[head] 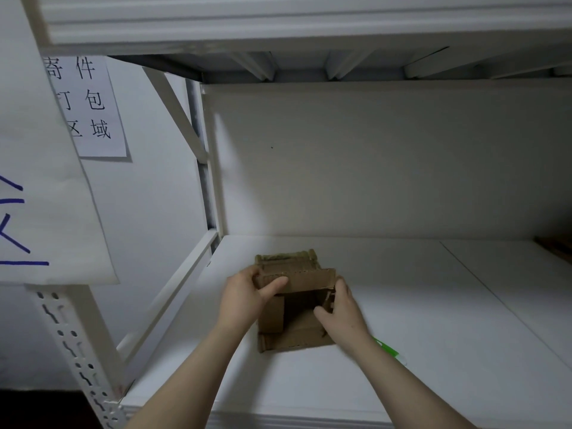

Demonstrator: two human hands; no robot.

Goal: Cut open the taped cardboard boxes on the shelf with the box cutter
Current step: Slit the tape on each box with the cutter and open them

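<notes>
In the head view, a small brown cardboard box (297, 308) sat near the front left of the white shelf (448, 335). Its top flaps were open. The inside looked dark, and I could not tell what was in it. The left hand (244, 297) held the far flap, with its fingers (249, 275) and thumb curled round it. The right hand (342, 312) gripped the right side wall, thumb inside the box. A green tool (388, 351), maybe the box cutter, lay on the shelf, partly hidden behind the right arm. A paper sign (93, 109) hung on the wall.
</notes>
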